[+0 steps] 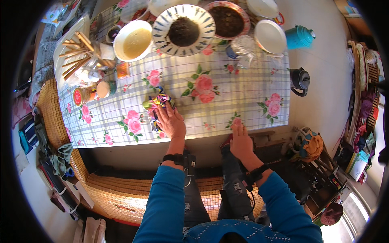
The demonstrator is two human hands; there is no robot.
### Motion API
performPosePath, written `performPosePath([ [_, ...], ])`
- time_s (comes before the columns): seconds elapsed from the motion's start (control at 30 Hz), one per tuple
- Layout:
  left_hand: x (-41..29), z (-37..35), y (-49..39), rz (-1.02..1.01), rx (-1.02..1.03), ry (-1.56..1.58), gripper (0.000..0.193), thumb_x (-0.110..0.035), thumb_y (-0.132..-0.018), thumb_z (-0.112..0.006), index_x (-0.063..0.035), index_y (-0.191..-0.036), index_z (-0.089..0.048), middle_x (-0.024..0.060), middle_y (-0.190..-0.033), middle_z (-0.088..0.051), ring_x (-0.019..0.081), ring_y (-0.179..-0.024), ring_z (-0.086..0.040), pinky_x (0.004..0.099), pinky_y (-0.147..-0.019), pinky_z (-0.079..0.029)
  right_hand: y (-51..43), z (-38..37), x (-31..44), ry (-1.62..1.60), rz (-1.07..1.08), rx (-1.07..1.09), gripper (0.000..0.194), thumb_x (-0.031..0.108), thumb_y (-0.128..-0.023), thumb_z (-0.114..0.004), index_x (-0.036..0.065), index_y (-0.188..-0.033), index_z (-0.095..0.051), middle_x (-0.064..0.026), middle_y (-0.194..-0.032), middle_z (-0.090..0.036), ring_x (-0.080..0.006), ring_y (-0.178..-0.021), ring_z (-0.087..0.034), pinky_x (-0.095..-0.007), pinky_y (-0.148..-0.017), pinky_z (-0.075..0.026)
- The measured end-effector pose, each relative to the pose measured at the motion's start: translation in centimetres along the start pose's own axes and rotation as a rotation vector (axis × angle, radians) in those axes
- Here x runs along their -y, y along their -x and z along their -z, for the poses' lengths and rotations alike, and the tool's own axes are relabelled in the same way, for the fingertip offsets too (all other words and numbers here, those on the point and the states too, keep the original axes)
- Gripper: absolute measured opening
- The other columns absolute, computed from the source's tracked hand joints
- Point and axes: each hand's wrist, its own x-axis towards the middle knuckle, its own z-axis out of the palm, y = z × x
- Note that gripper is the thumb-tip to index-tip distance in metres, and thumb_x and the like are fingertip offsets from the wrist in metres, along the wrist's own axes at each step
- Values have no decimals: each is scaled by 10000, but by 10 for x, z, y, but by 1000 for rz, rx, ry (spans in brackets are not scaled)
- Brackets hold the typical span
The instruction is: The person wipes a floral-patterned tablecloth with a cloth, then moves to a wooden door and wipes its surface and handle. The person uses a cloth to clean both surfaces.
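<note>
My left hand [171, 121] lies flat with its fingers over a crumpled, multicoloured patterned cloth [163, 99] on the table. Whether the fingers grip the cloth is hard to see. Under both is a checked tablecloth with pink roses [182, 117]. My right hand [241, 141] is at the table's front edge, fingers pointing forward, with nothing seen in it. To the left of the cloth are a jar with a red lid [78, 96] and a jar with a pale lid [103, 89].
Along the far side stand a bowl of yellowish liquid [136, 44], a patterned plate of dark food [161, 36], a red-rimmed dish [245, 18] and a white bowl [270, 36]. Chopsticks [80, 57] stick out at the left. A dark kettle [300, 81] stands beyond the right edge.
</note>
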Motion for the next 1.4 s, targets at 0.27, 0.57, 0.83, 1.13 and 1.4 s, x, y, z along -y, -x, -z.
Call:
performPosePath([
  [0.27,-140,-31,63,-246,118,8,521,-327,-881,-504,-233,-1370,-348,80,-1468,-218,286,-1349,-211,567,-1014,-222,18,-3,-56,-192,422,-236,455,121,-807,-500,-5,-1241,-443,-177,-1220,-513,-325,-1145,-480,-412,-836,-471],
  [0.57,-271,-52,137,-565,339,40,521,-285,-881,-513,-221,-1372,-350,76,-1476,-205,256,-1364,-192,552,-1047,-157,77,-17,-153,-364,205,122,367,121,-842,-479,14,-1193,-481,-178,-1066,-592,-352,-941,-576,-443,-774,-476],
  [0.83,-322,-61,181,-877,514,187,447,-166,-914,-463,-198,-1352,-379,44,-1466,-229,224,-1357,-202,517,-1082,-157,91,-30,-190,-431,108,153,380,155,-833,-504,30,-1192,-496,-183,-1097,-583,-359,-964,-565,-434,-813,-463],
  [1.13,-296,-62,164,-1146,419,302,474,-134,-799,-550,-190,-1267,-495,38,-1413,-347,198,-1321,-293,464,-1080,-198,77,-22,-158,-475,99,202,363,130,-811,-501,39,-1162,-527,-183,-1076,-595,-360,-972,-561,-429,-824,-458],
  [1.4,-205,-28,96,-1026,368,260,488,-191,-792,-581,-216,-1271,-490,20,-1399,-375,183,-1311,-320,435,-1079,-208,66,-33,-112,-318,243,137,374,136,-847,-499,41,-1208,-470,-175,-1055,-596,-341,-951,-572,-438,-791,-468],
])
